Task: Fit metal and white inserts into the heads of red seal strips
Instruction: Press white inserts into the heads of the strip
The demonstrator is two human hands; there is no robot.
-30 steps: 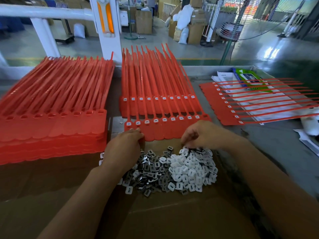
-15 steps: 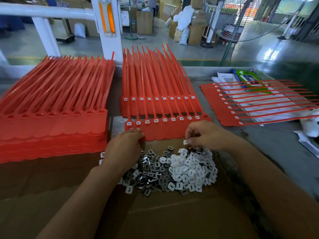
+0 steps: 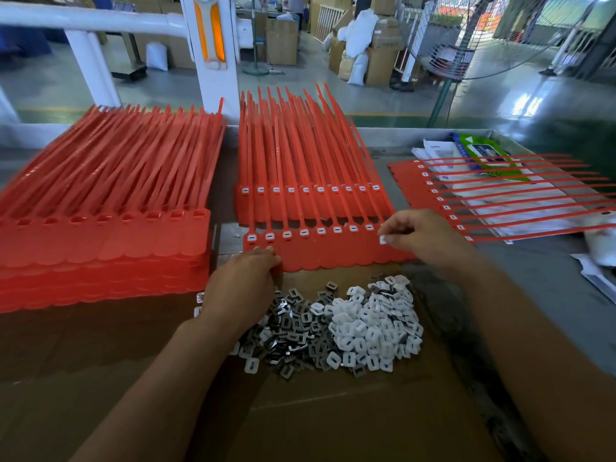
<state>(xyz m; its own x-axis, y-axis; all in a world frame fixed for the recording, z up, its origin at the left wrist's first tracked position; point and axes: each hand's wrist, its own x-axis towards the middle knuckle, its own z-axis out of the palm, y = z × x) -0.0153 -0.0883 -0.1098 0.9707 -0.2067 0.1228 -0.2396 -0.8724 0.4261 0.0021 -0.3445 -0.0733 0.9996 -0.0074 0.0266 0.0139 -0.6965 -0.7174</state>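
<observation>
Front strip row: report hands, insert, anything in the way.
Left hand pressing row's near edge. Right hand pinching white insert above right-end head. Nothing in the way.

- My red seal strips (image 3: 310, 201) look like smooth, slightly glossy plastic.
- White inserts (image 3: 373, 328): matt plastic.
- Metal inserts (image 3: 290, 331): dull grey, faintly shiny.
- Cardboard (image 3: 333, 415): brown, matt.

Factory floor: stacked cartons (image 3: 281, 41), sacks (image 3: 358, 33).
</observation>
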